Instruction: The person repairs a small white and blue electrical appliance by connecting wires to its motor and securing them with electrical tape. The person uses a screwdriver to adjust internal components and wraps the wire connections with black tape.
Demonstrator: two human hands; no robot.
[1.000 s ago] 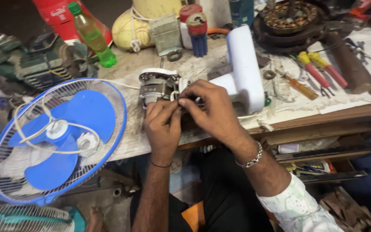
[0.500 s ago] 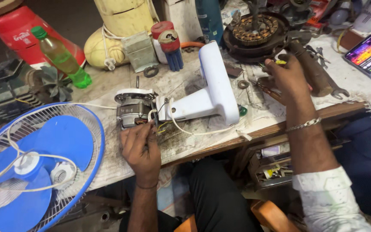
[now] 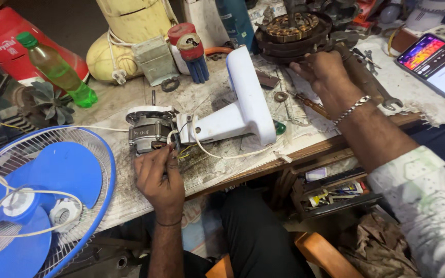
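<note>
A fan motor [image 3: 148,128] lies on the workbench, joined to a white plastic fan neck and stand [image 3: 243,110] by loose wires [image 3: 181,149]. My left hand [image 3: 158,177] pinches those wires just below the motor. My right hand [image 3: 325,74] reaches to the far right of the bench and rests on tools there, beside a screwdriver [image 3: 310,105] and a large spanner [image 3: 364,80]. Whether its fingers grip anything is hidden.
A blue fan blade in its white wire guard [image 3: 32,198] lies at the left. At the back stand a green bottle [image 3: 57,69], a cream container [image 3: 130,31], a red-capped canister [image 3: 189,49] and a wound motor stator [image 3: 292,31]. A lit phone [image 3: 439,64] lies far right. An open drawer [image 3: 330,193] hangs under the bench.
My right hand left the motor wires and reached right to the tools. My left hand stayed at the wires. The view shifted right, bringing the phone into sight.
</note>
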